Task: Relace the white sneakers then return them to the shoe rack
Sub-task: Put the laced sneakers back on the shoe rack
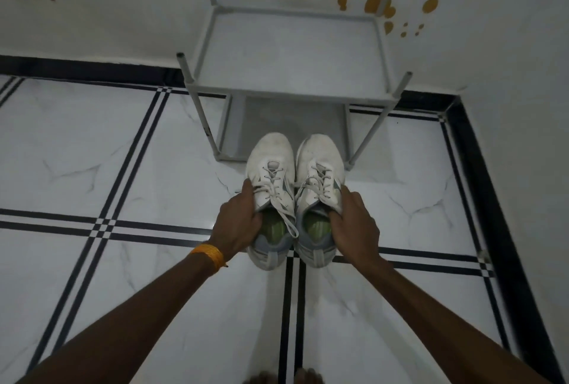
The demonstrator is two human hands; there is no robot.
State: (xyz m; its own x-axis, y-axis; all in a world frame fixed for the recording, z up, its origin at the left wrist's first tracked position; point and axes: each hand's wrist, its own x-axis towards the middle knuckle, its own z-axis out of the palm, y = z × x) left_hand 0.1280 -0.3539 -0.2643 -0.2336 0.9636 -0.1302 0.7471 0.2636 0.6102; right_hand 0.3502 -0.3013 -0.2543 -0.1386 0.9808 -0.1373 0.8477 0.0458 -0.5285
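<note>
Left hand (238, 223) and right hand (354, 223) each clamped a white sneaker's (271, 174) soft collar; light, floppy; rack (197, 88) ahead.

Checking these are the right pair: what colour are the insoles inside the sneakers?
Light green, seen through both sneakers' openings in the head view, best in the right one's insole.

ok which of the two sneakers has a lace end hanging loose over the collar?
The left sneaker, held by the left hand: its lace end trails back across the opening. The right sneaker, in the right hand, shows no such loose end.
</note>
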